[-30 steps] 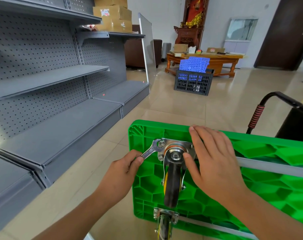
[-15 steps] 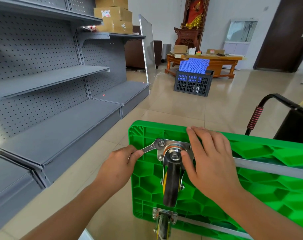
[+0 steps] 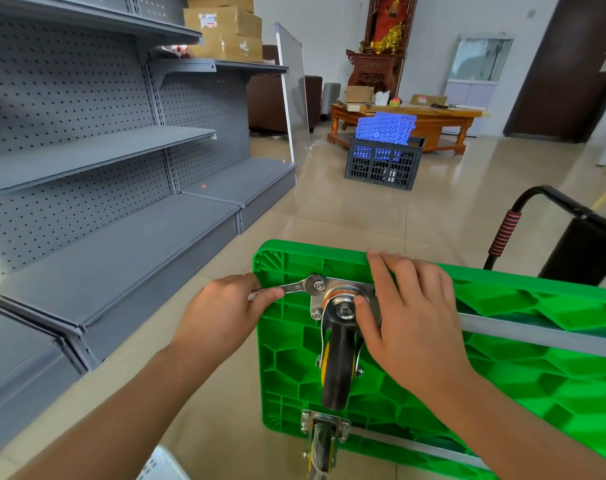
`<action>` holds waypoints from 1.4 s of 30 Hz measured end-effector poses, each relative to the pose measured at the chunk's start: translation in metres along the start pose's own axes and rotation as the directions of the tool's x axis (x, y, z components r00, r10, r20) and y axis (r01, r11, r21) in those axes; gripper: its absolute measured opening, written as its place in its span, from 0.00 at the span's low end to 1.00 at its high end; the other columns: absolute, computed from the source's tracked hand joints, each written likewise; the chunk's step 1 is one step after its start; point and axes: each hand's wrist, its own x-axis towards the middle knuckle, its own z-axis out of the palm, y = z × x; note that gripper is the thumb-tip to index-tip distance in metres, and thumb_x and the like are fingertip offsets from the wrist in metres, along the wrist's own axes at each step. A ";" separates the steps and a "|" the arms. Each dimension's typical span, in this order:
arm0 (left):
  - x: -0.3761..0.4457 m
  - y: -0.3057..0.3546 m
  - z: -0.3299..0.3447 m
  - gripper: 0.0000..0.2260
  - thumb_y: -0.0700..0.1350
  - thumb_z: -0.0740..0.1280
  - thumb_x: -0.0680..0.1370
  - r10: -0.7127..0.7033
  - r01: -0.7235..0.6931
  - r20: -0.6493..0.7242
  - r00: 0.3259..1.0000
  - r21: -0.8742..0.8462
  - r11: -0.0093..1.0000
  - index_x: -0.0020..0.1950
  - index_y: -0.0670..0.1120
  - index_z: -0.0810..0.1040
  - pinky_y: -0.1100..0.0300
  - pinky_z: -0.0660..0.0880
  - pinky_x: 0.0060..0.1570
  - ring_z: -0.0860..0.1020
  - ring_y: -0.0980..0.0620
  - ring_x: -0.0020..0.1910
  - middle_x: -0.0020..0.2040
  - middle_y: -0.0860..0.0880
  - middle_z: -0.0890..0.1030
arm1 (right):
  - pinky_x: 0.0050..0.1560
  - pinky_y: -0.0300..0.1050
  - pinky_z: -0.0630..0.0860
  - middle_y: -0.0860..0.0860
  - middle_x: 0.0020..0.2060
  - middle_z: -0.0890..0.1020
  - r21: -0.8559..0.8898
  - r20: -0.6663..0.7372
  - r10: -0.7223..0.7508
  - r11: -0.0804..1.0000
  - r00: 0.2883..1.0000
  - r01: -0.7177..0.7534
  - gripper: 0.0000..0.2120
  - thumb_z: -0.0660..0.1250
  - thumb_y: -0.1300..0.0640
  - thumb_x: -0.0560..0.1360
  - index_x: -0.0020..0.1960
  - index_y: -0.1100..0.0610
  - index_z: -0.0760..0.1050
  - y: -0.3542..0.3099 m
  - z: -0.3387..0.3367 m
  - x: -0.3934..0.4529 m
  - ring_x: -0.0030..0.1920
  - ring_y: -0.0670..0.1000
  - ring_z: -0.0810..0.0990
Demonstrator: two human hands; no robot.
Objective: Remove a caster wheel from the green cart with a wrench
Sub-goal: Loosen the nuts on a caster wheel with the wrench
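1. The green cart (image 3: 502, 341) is seen lying on its side on the tiled floor (image 3: 381, 216), its ribbed underside turned towards the camera and its black handle (image 3: 551, 199) raised at the far right.
2. The caster wheel (image 3: 338, 362) is mounted by a metal plate (image 3: 350, 287) near the cart's upper left corner; a second caster (image 3: 320, 441) is fixed below it at the lower edge.
3. The wrench (image 3: 291, 289) is gripped by its handle in the left hand (image 3: 225, 315), fingers curled round it, and its open end is set on the upper left bolt (image 3: 318, 285) of the plate.
4. The right hand (image 3: 409, 317) is laid flat over the plate and the cart's top edge, fingers straight, the thumb pressed against the caster's swivel head.
5. Grey shelving (image 3: 104, 202) is seen on the left, and a dark crate (image 3: 381, 164) stands well apart on the floor beyond.
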 end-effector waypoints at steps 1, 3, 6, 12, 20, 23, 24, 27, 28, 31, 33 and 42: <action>0.000 0.002 -0.003 0.29 0.73 0.54 0.73 -0.019 0.018 0.019 1.000 0.051 0.999 0.48 0.50 0.80 0.55 0.75 0.35 0.79 0.48 0.42 0.40 0.52 0.80 | 0.62 0.59 0.69 0.57 0.61 0.76 -0.011 0.007 0.002 1.000 1.000 -0.002 0.27 0.60 0.45 0.81 0.73 0.61 0.71 -0.001 -0.001 0.000 0.57 0.61 0.74; 0.002 0.004 -0.010 0.27 0.73 0.59 0.73 -0.080 0.071 0.086 0.993 0.107 0.992 0.47 0.50 0.79 0.56 0.72 0.33 0.79 0.49 0.41 0.39 0.53 0.79 | 0.61 0.59 0.70 0.58 0.61 0.76 -0.028 0.020 -0.005 1.000 1.000 0.006 0.26 0.59 0.45 0.81 0.72 0.61 0.71 -0.001 -0.003 0.001 0.56 0.61 0.74; 0.010 -0.002 -0.016 0.21 0.69 0.68 0.73 -0.132 0.113 0.218 0.967 0.099 0.989 0.45 0.51 0.78 0.55 0.74 0.35 0.77 0.49 0.40 0.38 0.52 0.77 | 0.61 0.59 0.70 0.58 0.61 0.76 -0.031 0.033 -0.007 0.999 0.999 0.008 0.26 0.60 0.46 0.81 0.72 0.61 0.71 -0.002 -0.005 0.001 0.56 0.61 0.74; 0.041 -0.012 -0.035 0.14 0.60 0.73 0.75 -0.075 0.111 0.549 0.832 -0.034 0.993 0.38 0.51 0.79 0.58 0.65 0.32 0.71 0.54 0.32 0.34 0.52 0.76 | 0.63 0.59 0.68 0.59 0.62 0.76 -0.042 0.077 0.061 0.997 0.995 -0.058 0.26 0.60 0.47 0.80 0.72 0.61 0.71 -0.011 -0.009 0.002 0.59 0.62 0.72; 0.068 -0.021 -0.037 0.16 0.61 0.73 0.74 -0.034 0.133 0.743 0.668 -0.074 0.988 0.41 0.48 0.81 0.55 0.72 0.39 0.75 0.52 0.36 0.36 0.50 0.78 | 0.63 0.59 0.70 0.59 0.61 0.78 -0.008 0.005 0.086 0.996 0.996 -0.086 0.24 0.64 0.48 0.79 0.69 0.61 0.74 -0.011 -0.003 0.003 0.60 0.60 0.71; 0.068 -0.022 -0.036 0.16 0.60 0.72 0.75 -0.010 0.097 0.754 0.656 -0.071 0.993 0.41 0.47 0.82 0.56 0.72 0.37 0.75 0.53 0.35 0.35 0.51 0.78 | 0.64 0.59 0.69 0.59 0.61 0.78 -0.011 -0.006 0.089 0.996 0.996 -0.089 0.24 0.64 0.48 0.79 0.69 0.62 0.74 -0.010 0.000 0.001 0.61 0.60 0.71; 0.068 -0.021 -0.036 0.17 0.61 0.72 0.75 -0.006 0.090 0.753 0.658 -0.070 0.993 0.41 0.47 0.82 0.56 0.71 0.37 0.74 0.53 0.35 0.34 0.51 0.78 | 0.64 0.60 0.69 0.59 0.61 0.78 -0.013 -0.011 0.088 0.996 0.996 -0.088 0.24 0.63 0.48 0.79 0.69 0.62 0.74 -0.010 0.000 0.001 0.61 0.60 0.71; 0.066 -0.019 -0.042 0.25 0.69 0.68 0.69 0.009 0.084 0.765 0.645 -0.083 0.993 0.42 0.47 0.82 0.57 0.72 0.36 0.75 0.54 0.33 0.34 0.51 0.79 | 0.65 0.60 0.69 0.59 0.61 0.78 -0.011 -0.025 0.084 0.996 0.996 -0.084 0.24 0.63 0.47 0.79 0.69 0.62 0.74 -0.011 0.001 0.000 0.62 0.61 0.72; 0.066 -0.019 -0.045 0.26 0.71 0.67 0.68 0.011 0.082 0.769 0.640 -0.082 0.993 0.42 0.47 0.83 0.58 0.72 0.36 0.75 0.54 0.33 0.35 0.51 0.79 | 0.66 0.60 0.69 0.59 0.61 0.78 -0.012 -0.025 0.080 0.997 0.996 -0.080 0.24 0.63 0.47 0.79 0.69 0.62 0.75 -0.011 0.001 -0.001 0.62 0.61 0.72; 0.065 -0.015 -0.049 0.18 0.64 0.68 0.76 0.020 0.021 0.754 0.657 -0.044 0.999 0.40 0.49 0.82 0.63 0.70 0.34 0.74 0.56 0.31 0.33 0.53 0.78 | 0.66 0.60 0.69 0.59 0.61 0.78 -0.004 -0.021 0.090 0.996 0.996 -0.090 0.24 0.62 0.47 0.79 0.69 0.62 0.75 -0.012 0.001 0.000 0.62 0.61 0.73; 0.060 -0.012 -0.050 0.16 0.60 0.66 0.80 0.037 -0.040 0.715 0.698 -0.013 0.999 0.40 0.51 0.80 0.66 0.67 0.31 0.72 0.59 0.30 0.33 0.55 0.77 | 0.66 0.60 0.69 0.59 0.61 0.78 0.016 -0.016 0.095 0.995 0.995 -0.095 0.24 0.62 0.47 0.80 0.69 0.62 0.75 -0.013 0.000 -0.001 0.61 0.61 0.74; 0.001 0.000 -0.050 0.14 0.57 0.57 0.84 0.119 -0.113 0.611 0.782 -0.049 0.992 0.42 0.55 0.73 0.61 0.71 0.37 0.77 0.55 0.37 0.38 0.51 0.80 | 0.67 0.60 0.67 0.60 0.62 0.77 0.017 0.020 0.109 0.994 0.994 -0.109 0.26 0.60 0.45 0.80 0.70 0.62 0.74 -0.016 -0.002 -0.001 0.62 0.62 0.73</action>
